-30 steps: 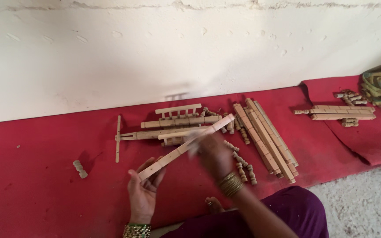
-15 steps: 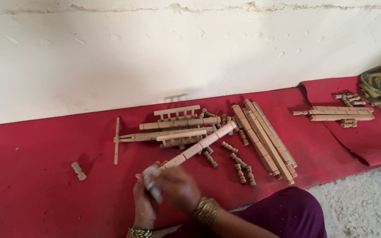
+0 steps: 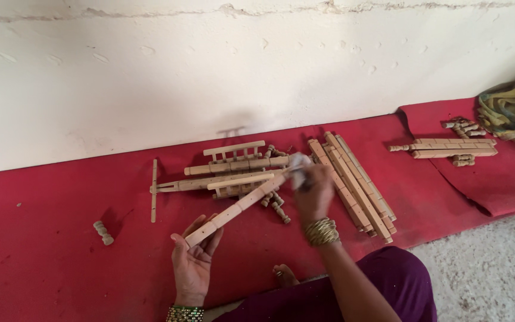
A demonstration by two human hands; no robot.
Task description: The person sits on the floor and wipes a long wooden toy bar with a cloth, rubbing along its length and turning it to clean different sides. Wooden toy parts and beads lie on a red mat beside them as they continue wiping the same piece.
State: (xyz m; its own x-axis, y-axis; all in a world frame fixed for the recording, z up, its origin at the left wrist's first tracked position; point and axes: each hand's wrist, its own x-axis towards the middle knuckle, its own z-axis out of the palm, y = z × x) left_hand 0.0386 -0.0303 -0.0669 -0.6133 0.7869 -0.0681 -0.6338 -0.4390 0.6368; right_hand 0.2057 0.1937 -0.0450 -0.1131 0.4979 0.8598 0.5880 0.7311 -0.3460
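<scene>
My left hand (image 3: 193, 257) lies palm up on the red cloth (image 3: 43, 262) and holds the near end of a long drilled wooden rail (image 3: 236, 206). The rail slants up and to the right. My right hand (image 3: 314, 192) grips a small pale pad (image 3: 298, 162) and presses it on the rail's far end. Green bangles circle my left wrist, gold ones my right. Just behind the rail sits a heap of wooden rails and ladder-like frames (image 3: 233, 164).
A stack of long wooden rails (image 3: 353, 179) lies right of my right hand. A small turned spindle (image 3: 103, 232) lies alone at left. More wooden parts (image 3: 448, 146) and a folded cloth (image 3: 508, 110) rest at far right. A white wall rises behind; bare floor (image 3: 490, 274) at lower right.
My right hand slid from the rail's far end down to its near end, then back up to the far end. The left hand kept holding the near end.
</scene>
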